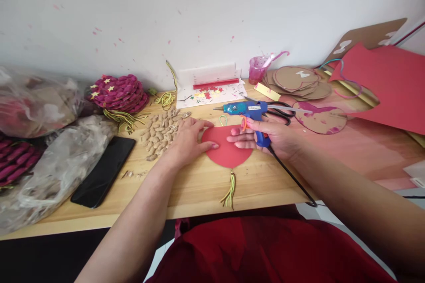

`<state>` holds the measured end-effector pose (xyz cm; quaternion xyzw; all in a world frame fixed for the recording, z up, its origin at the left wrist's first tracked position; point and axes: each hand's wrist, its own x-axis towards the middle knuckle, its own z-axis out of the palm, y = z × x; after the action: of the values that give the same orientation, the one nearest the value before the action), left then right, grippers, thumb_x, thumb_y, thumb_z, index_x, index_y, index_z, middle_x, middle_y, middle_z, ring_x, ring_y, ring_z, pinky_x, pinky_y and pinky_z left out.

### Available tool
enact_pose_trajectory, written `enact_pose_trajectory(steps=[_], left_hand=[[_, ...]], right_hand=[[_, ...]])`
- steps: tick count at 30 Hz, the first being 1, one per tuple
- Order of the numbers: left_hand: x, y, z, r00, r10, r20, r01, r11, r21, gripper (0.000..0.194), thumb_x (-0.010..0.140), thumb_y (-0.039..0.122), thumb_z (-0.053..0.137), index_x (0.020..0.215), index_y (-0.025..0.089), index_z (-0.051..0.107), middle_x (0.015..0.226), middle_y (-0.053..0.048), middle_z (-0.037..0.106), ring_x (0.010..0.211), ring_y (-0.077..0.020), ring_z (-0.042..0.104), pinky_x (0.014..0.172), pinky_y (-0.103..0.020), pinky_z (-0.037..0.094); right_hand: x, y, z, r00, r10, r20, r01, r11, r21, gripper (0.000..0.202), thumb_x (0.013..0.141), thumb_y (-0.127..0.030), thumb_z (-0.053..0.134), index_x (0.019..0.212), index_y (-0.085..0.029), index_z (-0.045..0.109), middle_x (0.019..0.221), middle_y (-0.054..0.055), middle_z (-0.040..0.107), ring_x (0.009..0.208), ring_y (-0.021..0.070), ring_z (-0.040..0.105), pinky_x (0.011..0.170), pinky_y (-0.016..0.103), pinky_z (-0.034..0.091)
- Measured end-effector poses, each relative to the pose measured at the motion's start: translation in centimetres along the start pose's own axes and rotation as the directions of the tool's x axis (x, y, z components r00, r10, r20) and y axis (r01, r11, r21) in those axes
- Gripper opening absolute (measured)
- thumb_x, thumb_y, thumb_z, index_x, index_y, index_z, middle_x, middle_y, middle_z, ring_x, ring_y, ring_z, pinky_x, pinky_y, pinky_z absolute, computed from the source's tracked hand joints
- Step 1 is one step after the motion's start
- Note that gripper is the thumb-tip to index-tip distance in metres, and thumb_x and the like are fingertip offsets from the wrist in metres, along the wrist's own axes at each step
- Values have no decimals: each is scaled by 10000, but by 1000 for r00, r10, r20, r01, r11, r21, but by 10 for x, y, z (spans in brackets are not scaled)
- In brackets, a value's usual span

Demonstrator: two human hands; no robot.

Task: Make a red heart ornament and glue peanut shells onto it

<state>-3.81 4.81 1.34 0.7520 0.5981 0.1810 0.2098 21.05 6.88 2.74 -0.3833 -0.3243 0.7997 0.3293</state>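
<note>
A flat red shape [221, 154], rounded at the bottom with a straighter top edge, lies on the table before me. A green loop [223, 120] sticks out at its top and a yellow-green yarn tassel [229, 190] hangs from its bottom. My left hand [189, 139] rests at its left side, thumb on the red surface and index finger along the upper edge, spread apart. My right hand [275, 135] holds a blue glue gun [247, 107] above the right part, thumb near the orange trigger [245, 123], other fingers loosely extended. The nozzle points left; a glue stick [285, 108] protrudes behind.
Peanuts [156, 137] and a black phone [102, 172] lie left, beside plastic bags [66, 163] and magenta star-trimmed pieces [122, 90]. Behind are star confetti [209, 93] and a pink-stained cup [257, 68]. Scissors [282, 112], cardboard discs [299, 82] and red sheets [392, 79] lie right.
</note>
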Motion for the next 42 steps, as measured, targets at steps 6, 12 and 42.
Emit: enact_pose_trajectory(steps=[6, 12, 42], left_hand=[[4, 4, -5, 998, -47, 33, 48, 999, -9, 491, 725, 419, 851, 1149, 249, 671, 1119, -66, 622, 1191, -306, 507, 1071, -466, 396], [9, 5, -7, 997, -54, 54, 54, 998, 10, 475, 700, 414, 856, 1096, 236, 665, 1084, -64, 616, 1160, -304, 520, 1037, -457, 418], [6, -3, -7, 998, -48, 26, 51, 990, -128, 456, 706, 398, 847, 1079, 197, 679, 1090, -79, 673, 1066, -272, 611, 952, -432, 494]], right_hand=[[1, 2, -4, 995, -39, 92, 38, 999, 16, 66, 988, -227, 572, 931, -201, 593, 1004, 108, 784, 977, 241, 777, 963, 438, 585], [2, 7, -1, 990, -8, 141, 10, 1000, -16, 65, 997, -205, 548, 955, -196, 597, 991, 114, 787, 980, 232, 776, 992, 449, 566], [3, 6, 3, 994, -6, 112, 10, 999, -40, 82, 1008, -190, 524, 1017, -193, 605, 999, 118, 788, 960, 243, 780, 955, 452, 584]])
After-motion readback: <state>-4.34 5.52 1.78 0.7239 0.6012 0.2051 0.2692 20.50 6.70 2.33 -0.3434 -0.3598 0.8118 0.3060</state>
